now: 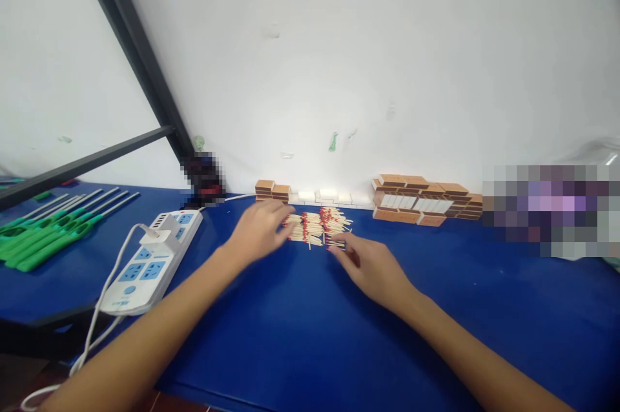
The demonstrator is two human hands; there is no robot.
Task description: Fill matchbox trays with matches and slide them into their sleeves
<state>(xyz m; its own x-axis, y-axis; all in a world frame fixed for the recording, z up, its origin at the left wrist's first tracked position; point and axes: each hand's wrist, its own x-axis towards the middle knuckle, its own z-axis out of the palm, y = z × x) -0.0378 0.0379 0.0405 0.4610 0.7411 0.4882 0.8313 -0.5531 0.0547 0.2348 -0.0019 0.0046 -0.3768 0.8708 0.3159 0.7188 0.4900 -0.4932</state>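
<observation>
the work looks barely begun. a pile of loose matches lies on the blue table, red heads pointing mixed ways, none of it visibly packed yet.

the left hand rests flat at the pile's left edge, fingers loosely spread and touching the nearest sticks, gripping nothing that shows. the right hand comes in at the pile's lower right, fingertips together at a few sticks; i cannot tell whether it has pinched one. the two hands stand apart, the pile between them.

containers: behind the pile, along the wall, a row of small white trays sits, and from this angle i cannot tell whether they hold anything. just left of them is a short stack of brown matchboxes; to the right a bigger stack of boxes, some showing white ends, contents hidden. judging by this, filling the trays and closing the boxes is all left to do.

well off to the left lie a power strip with a plug in it and a bunch of green lighters.
</observation>
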